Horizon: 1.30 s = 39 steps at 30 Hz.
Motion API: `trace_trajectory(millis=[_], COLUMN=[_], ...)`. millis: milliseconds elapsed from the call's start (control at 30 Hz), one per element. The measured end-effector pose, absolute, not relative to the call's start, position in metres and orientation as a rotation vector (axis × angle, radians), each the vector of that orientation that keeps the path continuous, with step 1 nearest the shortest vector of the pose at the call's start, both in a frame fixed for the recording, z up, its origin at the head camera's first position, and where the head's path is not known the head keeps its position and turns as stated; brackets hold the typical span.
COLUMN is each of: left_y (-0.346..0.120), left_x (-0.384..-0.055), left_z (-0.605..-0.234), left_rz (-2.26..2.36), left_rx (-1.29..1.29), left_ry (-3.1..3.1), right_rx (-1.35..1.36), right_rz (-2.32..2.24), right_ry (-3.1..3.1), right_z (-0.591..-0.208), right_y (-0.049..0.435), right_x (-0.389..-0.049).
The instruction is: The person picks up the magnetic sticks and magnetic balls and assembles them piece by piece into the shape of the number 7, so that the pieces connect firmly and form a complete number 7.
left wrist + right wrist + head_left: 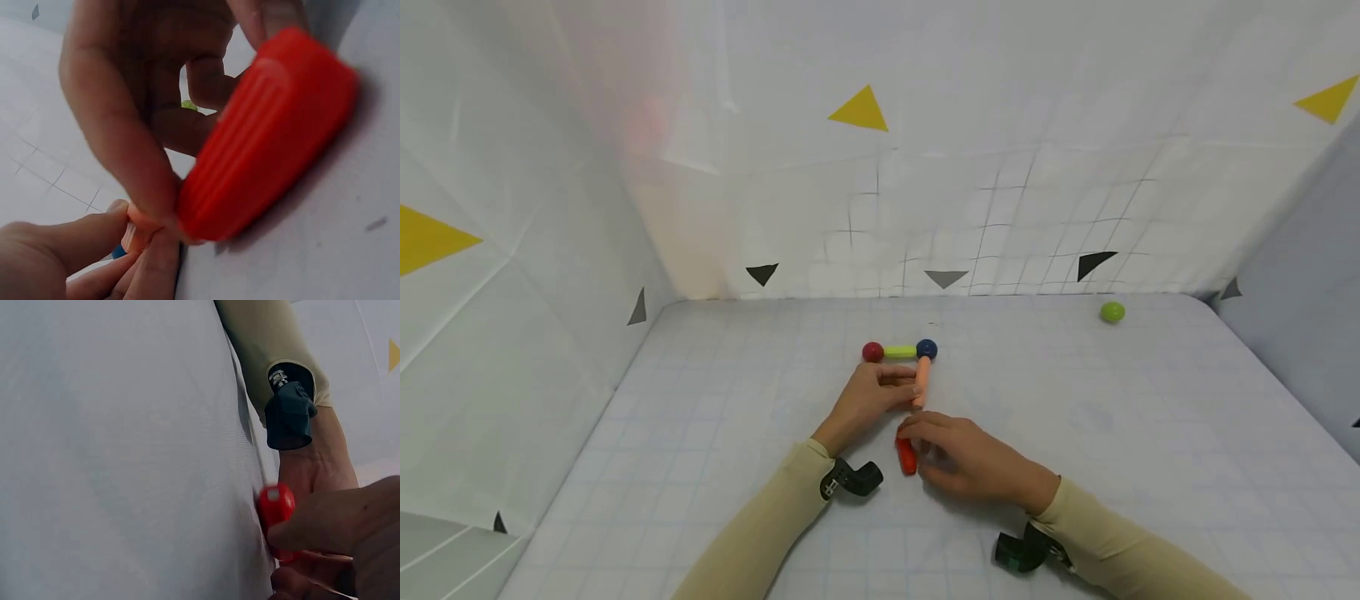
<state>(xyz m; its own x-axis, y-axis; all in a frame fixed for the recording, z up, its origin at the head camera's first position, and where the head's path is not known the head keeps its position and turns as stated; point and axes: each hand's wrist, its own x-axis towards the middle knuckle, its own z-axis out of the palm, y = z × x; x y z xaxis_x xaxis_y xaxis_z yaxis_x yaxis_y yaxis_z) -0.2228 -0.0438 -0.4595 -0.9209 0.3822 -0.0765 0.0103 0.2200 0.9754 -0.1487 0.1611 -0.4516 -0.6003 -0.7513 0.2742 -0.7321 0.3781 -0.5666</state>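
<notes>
A peach-coloured stick (922, 377) runs from a dark blue ball (927, 348) toward the person, and my left hand (868, 402) pinches it between thumb and fingers. From the same ball a yellow-green stick (900, 352) leads left to a dark red ball (872, 352). My right hand (973, 458) grips a red, ridged plastic piece (269, 137) by its ends, low over the table just nearer than the peach stick. In the right wrist view the thumb lies across this red piece (277, 503). Curled fingers partly cover it in the head view.
A bright green ball (1112, 312) sits at the far right of the white gridded table (715, 500). White sheets with yellow and dark triangles hang behind and at both sides. A dark camera (859, 479) is strapped to the left wrist, another (1021, 552) to the right.
</notes>
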Motion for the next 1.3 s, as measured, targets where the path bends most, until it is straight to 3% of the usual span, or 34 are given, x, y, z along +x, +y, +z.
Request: trace_trajectory(millis=[200, 700, 1300], left_y=[-0.044, -0.046, -0.043], left_x=[-0.224, -0.223, -0.225], left_z=[-0.460, -0.459, -0.461], left_rz=[1.733, 1.725, 1.731], left_rx=[0.375, 0.375, 0.352], left_ry=[2.216, 2.231, 2.201], right_rx=[-1.223, -1.107, -1.256], right_rz=[-1.080, -1.006, -0.834], right_ry=[2.606, 2.888, 2.917], right_z=[-0.452, -0.461, -0.455], right_y=[0.157, 0.145, 0.151], right_x=[-0.144, -0.133, -0.133])
